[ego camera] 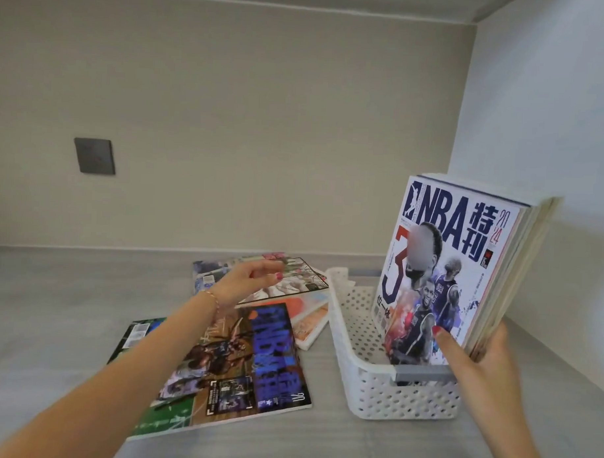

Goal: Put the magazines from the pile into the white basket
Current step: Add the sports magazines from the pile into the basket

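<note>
Grey tabletop [68, 306] carries loose glossy magazines [220, 363] left of the white basket [390, 393]; right hand [477, 358] grips an upright magazine stack [463, 268] inside it, left hand [251, 282] hovers relaxed, holding nothing.

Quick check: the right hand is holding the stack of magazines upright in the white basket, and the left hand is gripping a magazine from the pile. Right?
Not quite. The head view shows the left hand gripping nothing: it hovers over the pile of magazines with loosely curled fingers. The rest stands: the right hand holds the stack of magazines upright in the white basket.
</note>
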